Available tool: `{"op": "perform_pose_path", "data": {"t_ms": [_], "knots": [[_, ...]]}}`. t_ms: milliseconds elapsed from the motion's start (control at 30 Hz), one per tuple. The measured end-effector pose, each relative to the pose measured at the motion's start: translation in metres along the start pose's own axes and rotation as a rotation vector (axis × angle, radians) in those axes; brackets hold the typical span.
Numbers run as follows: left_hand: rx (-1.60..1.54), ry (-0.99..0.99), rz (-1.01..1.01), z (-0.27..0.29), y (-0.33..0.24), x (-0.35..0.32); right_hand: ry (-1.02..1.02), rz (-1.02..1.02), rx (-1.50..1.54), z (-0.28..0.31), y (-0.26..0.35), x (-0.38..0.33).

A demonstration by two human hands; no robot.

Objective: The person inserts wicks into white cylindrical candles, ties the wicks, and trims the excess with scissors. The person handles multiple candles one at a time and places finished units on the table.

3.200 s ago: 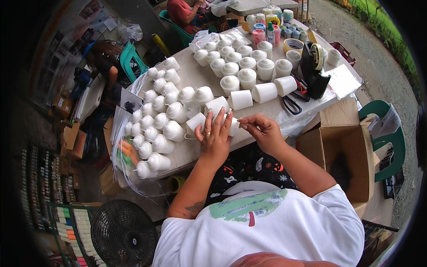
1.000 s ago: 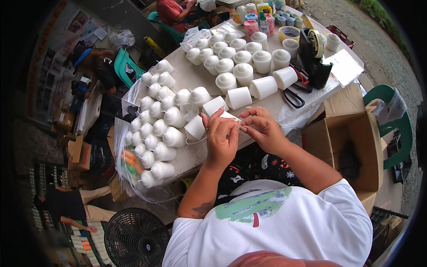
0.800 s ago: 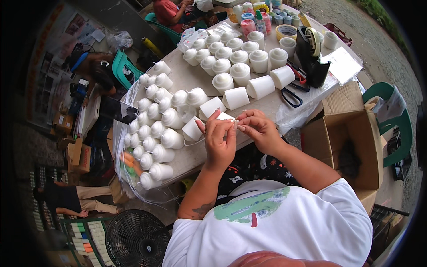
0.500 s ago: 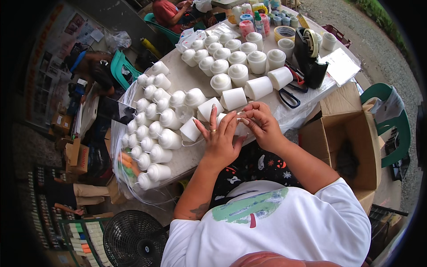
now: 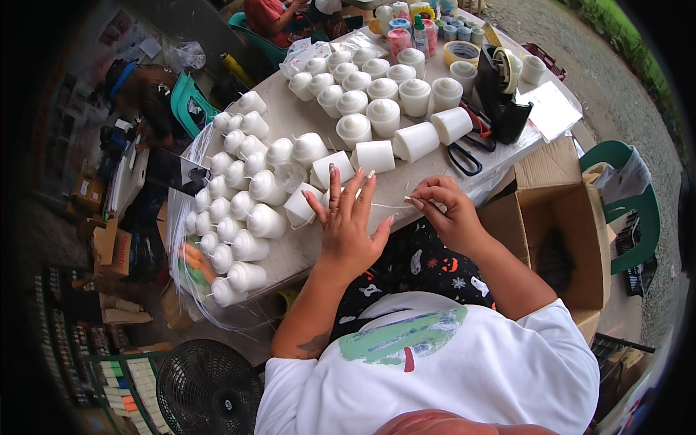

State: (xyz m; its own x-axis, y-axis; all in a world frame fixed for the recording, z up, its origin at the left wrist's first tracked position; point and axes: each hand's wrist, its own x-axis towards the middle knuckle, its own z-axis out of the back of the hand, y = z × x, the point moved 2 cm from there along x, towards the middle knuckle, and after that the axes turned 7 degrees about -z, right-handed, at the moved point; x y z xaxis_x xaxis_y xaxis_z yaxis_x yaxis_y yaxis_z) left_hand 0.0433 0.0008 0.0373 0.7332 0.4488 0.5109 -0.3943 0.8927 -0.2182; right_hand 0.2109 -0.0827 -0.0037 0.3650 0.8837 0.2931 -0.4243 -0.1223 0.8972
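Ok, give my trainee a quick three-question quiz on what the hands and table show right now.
1. True or false: the left hand lies with fingers spread.
2. What does the right hand pinch? A) thin white string B) scissors C) a cup
3. Fill in: a black tape ______ stands on the table beyond the scissors.

Key: 1 true; 2 A; 3 dispenser.

head cam | looks steeply down | close over table (image 5: 304, 123) | fisheye, single view
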Motion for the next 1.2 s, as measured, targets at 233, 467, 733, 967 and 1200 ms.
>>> {"op": "perform_pose_path", "data": {"t_ms": [233, 467, 733, 967, 1200], "knots": [[-0.341, -0.264, -0.163, -0.013, -0.006, 0.003, 0.084, 0.019, 0.091, 0.003, 0.023, -0.003], [-0.322, -0.353, -0.215, -0.013, -0.008, -0.001, 0.109, -0.105, 0.310, -0.008, 0.023, -0.007], [-1.280, -0.132, 0.334, -0.021, -0.020, -0.005, -0.076, 0.085, 0.047, -0.007, 0.028, -0.010], [-0.569, -0.028, 0.066, -0.018, -0.001, -0.003, -0.150, 0.245, -0.318, 0.001, 0.022, -0.004], [-0.564, -0.136, -0.024, -0.018, 0.005, -0.008, 0.335, -0.337, 0.149, -0.012, 0.021, -0.001]]}}
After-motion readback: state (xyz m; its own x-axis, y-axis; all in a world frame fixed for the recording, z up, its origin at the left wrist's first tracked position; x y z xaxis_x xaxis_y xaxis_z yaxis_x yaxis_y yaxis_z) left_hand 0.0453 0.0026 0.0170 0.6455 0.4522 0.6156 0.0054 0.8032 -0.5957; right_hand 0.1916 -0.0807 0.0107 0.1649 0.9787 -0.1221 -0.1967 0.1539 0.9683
